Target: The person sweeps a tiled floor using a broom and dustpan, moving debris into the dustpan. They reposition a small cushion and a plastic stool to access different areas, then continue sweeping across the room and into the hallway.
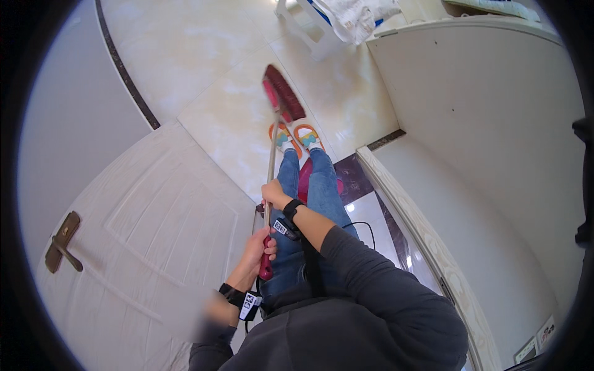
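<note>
A long-handled broom (272, 154) runs away from me, its dark red bristle head (284, 94) over the tiled floor just beyond my feet. My left hand (255, 248) is closed round the red grip at the handle's near end. Farther up, my right hand (274, 194) is wrapped round the pale part of the handle. The broom head is slightly blurred. Between my legs, partly hidden by them, shows a magenta object (305, 179) whose kind I cannot make out.
An opened white door (167, 229) with a bronze handle (63, 242) stands at the left. To the right are the door frame (427, 247) and a pale panel (476, 93). A white plastic stool (312, 28) with cloth on it stands at the far side, on cream tiles (216, 105).
</note>
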A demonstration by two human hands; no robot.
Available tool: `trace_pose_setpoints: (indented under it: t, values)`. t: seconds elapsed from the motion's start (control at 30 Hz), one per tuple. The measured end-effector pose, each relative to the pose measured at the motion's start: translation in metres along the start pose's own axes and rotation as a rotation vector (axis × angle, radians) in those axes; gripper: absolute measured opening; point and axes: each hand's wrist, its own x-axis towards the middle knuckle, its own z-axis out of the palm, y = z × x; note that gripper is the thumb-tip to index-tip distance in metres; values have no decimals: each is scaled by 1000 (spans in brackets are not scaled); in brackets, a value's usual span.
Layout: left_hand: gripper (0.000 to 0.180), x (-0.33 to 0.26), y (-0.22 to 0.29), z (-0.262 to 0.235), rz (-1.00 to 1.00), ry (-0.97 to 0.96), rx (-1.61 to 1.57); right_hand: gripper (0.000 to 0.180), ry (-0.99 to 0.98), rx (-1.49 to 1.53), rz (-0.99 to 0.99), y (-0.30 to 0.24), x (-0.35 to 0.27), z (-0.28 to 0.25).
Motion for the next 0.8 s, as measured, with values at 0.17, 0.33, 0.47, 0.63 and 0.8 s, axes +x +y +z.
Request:
trace_pose_setpoints:
  t: [0.17, 0.33, 0.47, 0.63, 0.8]
  values:
    - [21, -29, -9, -20, 95, -36, -169, 10, -153, -260, -68, -9, -33, 35]
    - [25, -71, 14, -50, 144, -198, -124, 5, -221, -46, -145, -31, -103, 71]
    - [35, -70, 22, -65, 265, -383, -126, 8, -142, 36, -192, -35, -131, 89]
    - [44, -32, -4, -82, 669, -201, 273, 18, -242, -98, -226, -92, -144, 44]
    - [23, 35, -60, -136, 762, 417, 78, 22, -315, 2, 69, -180, -164, 2]
